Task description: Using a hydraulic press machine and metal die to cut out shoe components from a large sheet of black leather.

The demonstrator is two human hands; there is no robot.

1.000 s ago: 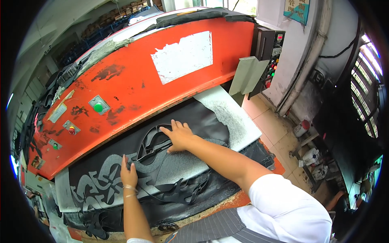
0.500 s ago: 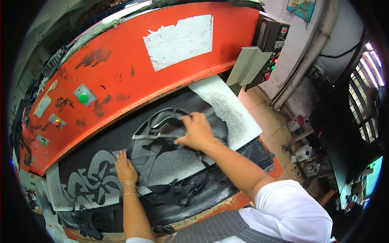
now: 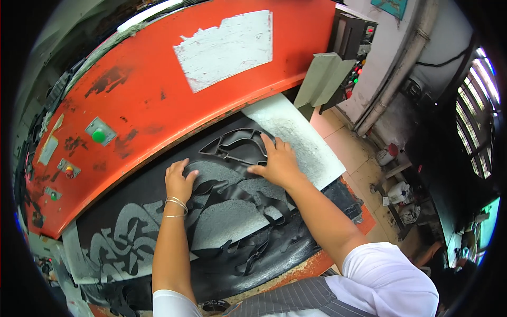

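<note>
A black sheet of leather-like material [image 3: 158,178] lies across the pale cutting board [image 3: 330,164], with curved shapes cut out of its near part. On the sheet's far right sits a metal cutting die [image 3: 224,155], a curved, pointed frame with a crossbar. My right hand [image 3: 279,162] grips the rounded right end of this die, thumb on the near side and fingers on the far side. To its left, my left hand [image 3: 179,182] rests on the sheet beside the cut-away area, holding nothing, thumb apart from the fingers. Black offcut strips [image 3: 232,194] curl up between my forearms.
The orange press beam [image 3: 142,105] spans the far side, with a green push button [image 3: 99,136] and a red knob [image 3: 69,171]. A grey metal guard [image 3: 323,79] stands at its right end. Black scraps [image 3: 253,253] hang over the near edge.
My right hand has moved right with the cutting die and lowered it onto the sheet. My left hand has shifted right and farther away, its thumb now spread.
</note>
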